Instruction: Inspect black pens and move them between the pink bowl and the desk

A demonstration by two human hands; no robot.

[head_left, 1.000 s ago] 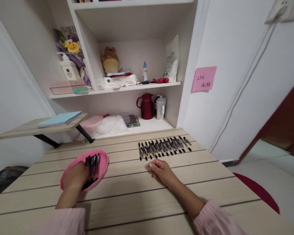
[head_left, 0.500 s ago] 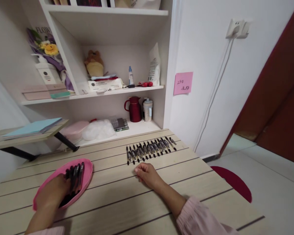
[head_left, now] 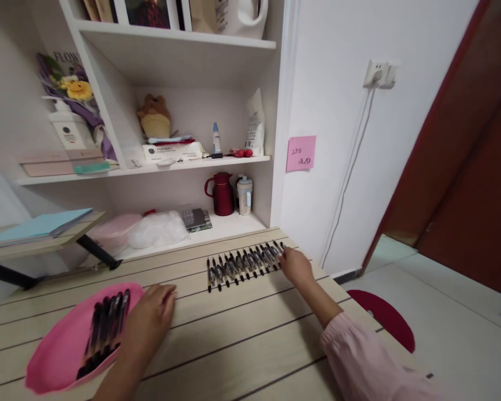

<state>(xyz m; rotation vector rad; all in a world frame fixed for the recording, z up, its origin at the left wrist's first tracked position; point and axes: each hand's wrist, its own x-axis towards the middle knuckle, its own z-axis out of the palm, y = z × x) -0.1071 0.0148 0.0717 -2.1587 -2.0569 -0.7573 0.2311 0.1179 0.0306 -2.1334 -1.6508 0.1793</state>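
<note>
Two hands over a wooden table (head_left: 242, 340). Left hand (head_left: 148, 323): palm down, fingers loosely curled, lying on the boards just beside the right rim of a pink tray (head_left: 58, 356); whether it has hold of anything cannot be told. Tray: lies at the near left of the table and carries a bundle of black pens (head_left: 104, 337) laid side by side. Right hand (head_left: 294, 264): reached out to the far right end of a row of pens (head_left: 242, 262), fingers bent and touching the last pens there; a grip on any one pen cannot be made out. Row: black pens set parallel, close together, along the far edge of the table, well apart from the tray. Pink sleeve (head_left: 359, 356) covers the right forearm. Behind the table: white shelves (head_left: 183, 161) with a red jug (head_left: 222, 194). Wall to the right: pink note (head_left: 300, 153).
</note>
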